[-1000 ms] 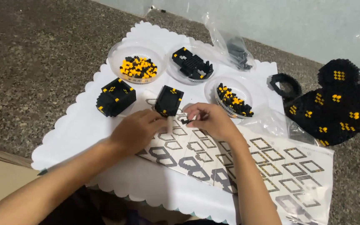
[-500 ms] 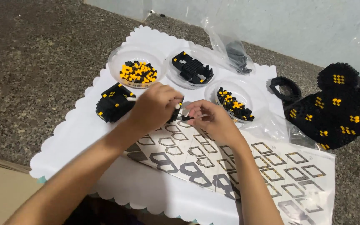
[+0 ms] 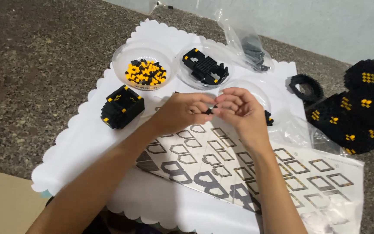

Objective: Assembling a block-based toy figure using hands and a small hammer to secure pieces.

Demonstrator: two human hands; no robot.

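My left hand (image 3: 182, 113) and my right hand (image 3: 240, 113) meet fingertip to fingertip above the white scalloped mat (image 3: 87, 143). Together they pinch a small black brick piece (image 3: 210, 110), most of it hidden by my fingers. Left of my left hand, a black-and-yellow block assembly (image 3: 122, 106) stands on the mat. Under my wrists lies a printed instruction sheet (image 3: 221, 169) showing outline shapes. Behind my hands are a clear bowl of yellow and black bricks (image 3: 146, 72) and a clear bowl holding a black assembly (image 3: 205, 67). My right hand partly covers a third clear bowl (image 3: 260, 96).
A clear plastic bag with dark pieces (image 3: 252, 48) lies at the back of the mat. A black ring of bricks (image 3: 306, 87) and a large black-and-yellow built model (image 3: 360, 113) sit to the right on the speckled stone floor (image 3: 35, 69). A pale wall runs along the back.
My left hand went from the sheet up to the small black assembly, then across to meet my right hand. That small assembly is now out of sight behind my left hand.
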